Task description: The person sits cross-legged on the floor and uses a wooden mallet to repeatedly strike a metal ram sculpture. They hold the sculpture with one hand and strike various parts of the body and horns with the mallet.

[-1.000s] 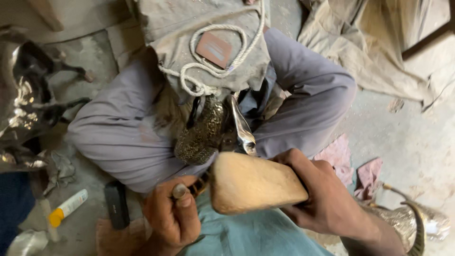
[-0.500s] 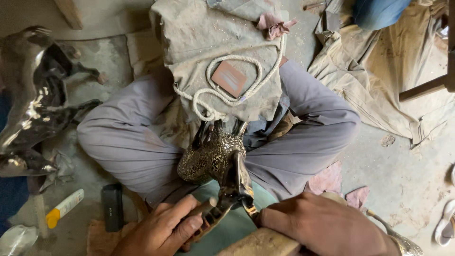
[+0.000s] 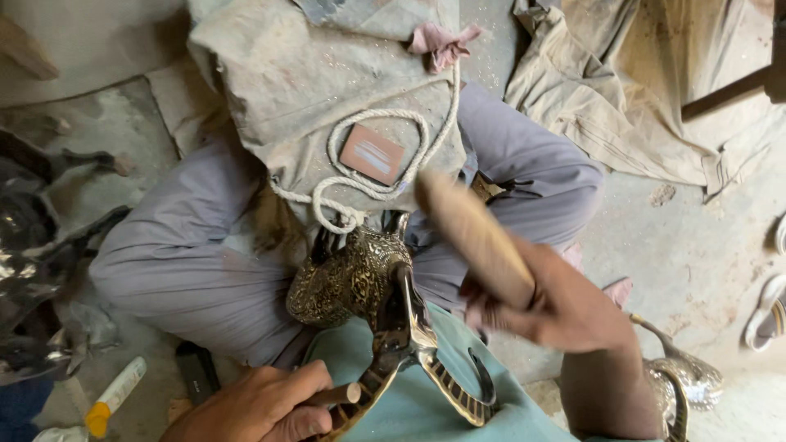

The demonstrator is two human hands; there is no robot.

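Note:
I sit cross-legged on the floor. An engraved brass animal figure (image 3: 352,278) with curved horns lies in my lap, against a dusty cloth sack (image 3: 327,90) bound with white rope. My right hand (image 3: 565,307) grips a wooden mallet (image 3: 471,233) raised above the figure. My left hand (image 3: 262,405) holds a short metal punch (image 3: 340,395) whose tip rests near the figure's horn (image 3: 458,397).
A shiny metal sculpture (image 3: 33,270) stands at the left. A white tube with a yellow cap (image 3: 115,397) and a dark block (image 3: 196,372) lie on the floor. Another brass piece (image 3: 684,381) sits under my right forearm. Beige cloth (image 3: 622,106) is heaped at the upper right.
The mallet went down low over the figure, then swung up again to the right. My left hand stayed on the punch by the horn. The view shifted slightly.

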